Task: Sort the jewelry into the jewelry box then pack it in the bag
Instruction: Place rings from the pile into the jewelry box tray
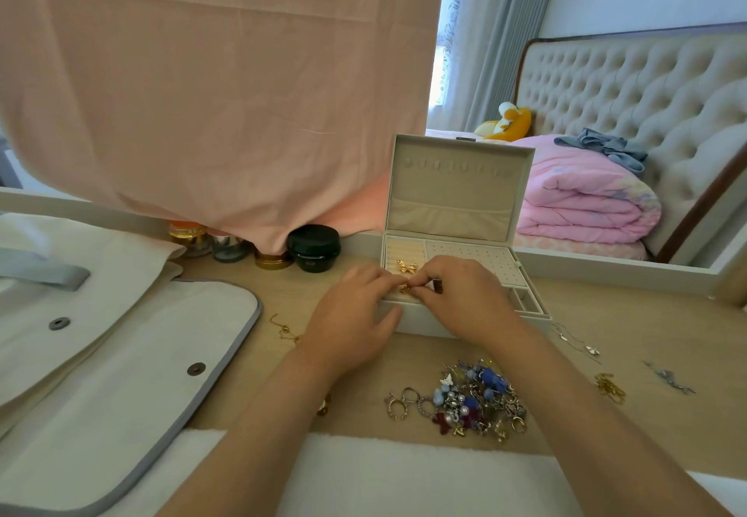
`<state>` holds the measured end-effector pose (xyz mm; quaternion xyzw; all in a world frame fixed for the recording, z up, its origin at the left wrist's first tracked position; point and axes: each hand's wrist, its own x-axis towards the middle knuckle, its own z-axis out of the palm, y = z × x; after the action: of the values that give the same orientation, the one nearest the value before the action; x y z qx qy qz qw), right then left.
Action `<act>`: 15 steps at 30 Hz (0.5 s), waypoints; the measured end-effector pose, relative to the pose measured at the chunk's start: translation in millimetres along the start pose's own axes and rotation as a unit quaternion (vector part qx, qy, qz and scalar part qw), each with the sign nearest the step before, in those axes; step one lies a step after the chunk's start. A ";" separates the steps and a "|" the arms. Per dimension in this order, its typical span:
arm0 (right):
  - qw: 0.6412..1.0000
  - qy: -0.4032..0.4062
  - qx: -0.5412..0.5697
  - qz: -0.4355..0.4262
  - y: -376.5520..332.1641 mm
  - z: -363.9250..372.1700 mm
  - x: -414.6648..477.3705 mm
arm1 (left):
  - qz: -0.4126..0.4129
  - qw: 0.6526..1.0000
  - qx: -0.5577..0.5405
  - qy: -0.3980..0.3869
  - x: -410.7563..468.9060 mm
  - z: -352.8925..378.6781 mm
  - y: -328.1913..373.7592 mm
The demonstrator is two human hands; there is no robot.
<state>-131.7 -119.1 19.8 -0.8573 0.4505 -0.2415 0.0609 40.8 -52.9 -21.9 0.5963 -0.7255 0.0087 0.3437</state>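
A small gold piece sits over the front left corner of the open jewelry box, pinched between the thumb and forefinger of the right hand. The left hand meets it from the other side, its fairly straight fingertips touching the piece and its thumb lying apart against the box front. Just behind the grip, a gold butterfly lies on the ring rolls. A heap of jewelry lies on the table near the right forearm. The bag lies at the left.
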 end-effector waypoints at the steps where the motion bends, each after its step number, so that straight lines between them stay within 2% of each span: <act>1: 1.000 -0.008 -0.009 -0.006 0.5 -0.7 0.9 | 0.002 1.000 0.001 0.000 -0.4 0.5 -0.3; 15: 0.999 -0.015 -0.005 -0.028 -1.6 4.8 -7.8 | 0.004 0.999 0.052 0.004 -2.3 2.5 1.0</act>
<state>-131.9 -112.4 13.3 -0.8735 0.4265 -0.2277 0.0562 38.8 -51.6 -24.6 0.6103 -0.7253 0.0504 0.3146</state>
